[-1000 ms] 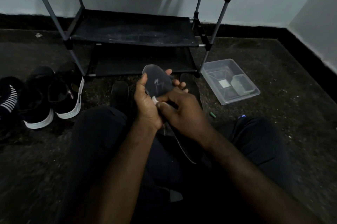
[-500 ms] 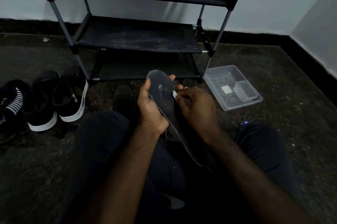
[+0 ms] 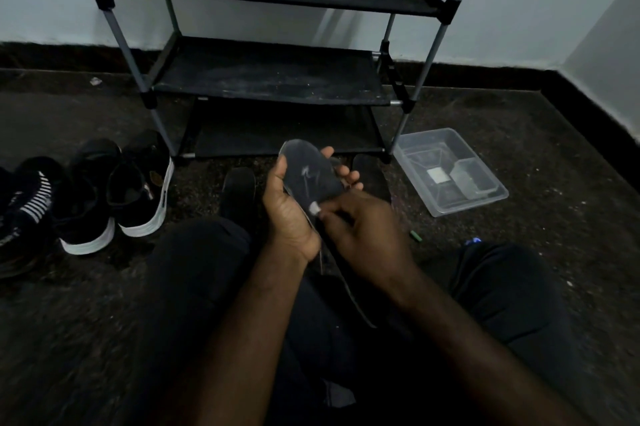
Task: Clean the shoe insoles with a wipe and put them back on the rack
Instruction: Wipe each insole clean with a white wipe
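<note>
My left hand (image 3: 292, 214) grips a dark insole (image 3: 311, 176) from beneath, toe end pointing up and away, fingertips curling over its right edge. My right hand (image 3: 363, 231) pinches a small white wipe (image 3: 314, 208) and presses it on the insole's middle, near the left edge. The insole's heel end runs down behind my right hand to my lap. White marks show on its upper part. The black shoe rack (image 3: 270, 79) stands straight ahead, its shelves bare.
Several black shoes with white soles (image 3: 114, 197) sit on the floor at left. A clear plastic tray (image 3: 450, 172) lies at right of the rack. Two dark insoles or shoes (image 3: 239, 190) lie on the floor beyond my knees. White walls meet at right.
My right hand with the wipe has slid from the insole's right edge down and left across its surface. The left hand keeps its hold.
</note>
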